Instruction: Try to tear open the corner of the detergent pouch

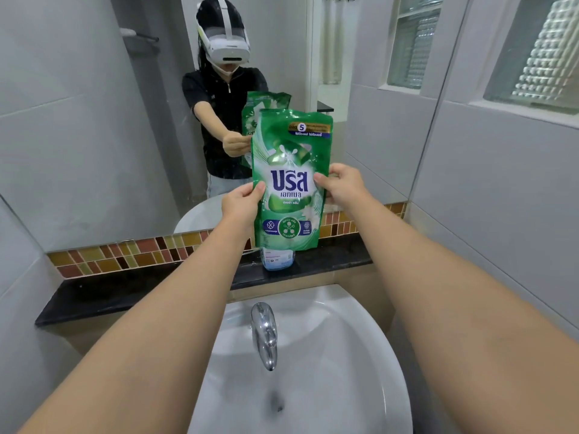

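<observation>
A green detergent refill pouch (289,180) is held upright in the air above the dark ledge (131,292) and in front of the mirror (94,120), its long axis vertical, its sealed top edge pointing up and its printed face turned toward the camera. The pouch is gripped at mid-height on both side edges. The left hand (241,203) is curled round the pouch's left edge, with the thumb pressed on the printed front and the fingers hidden behind. The right hand (341,183) is closed on the right edge in the same way, thumb on the front near the brand lettering. Both forearms are stretched forward and slightly upward from the lower corners of the view, converging on the pouch, with the wrists nearly straight. Just below the pouch's bottom edge, a clear bottle with a pale label (277,260) is seen standing on the ledge, partly hidden by the pouch. Nearer the camera, a white basin (344,355) with a chrome tap (264,333) is set below the ledge. A strip of brown and orange mosaic tile (125,255) runs along the wall under the mirror, in which the pouch's back and the person are reflected.
</observation>
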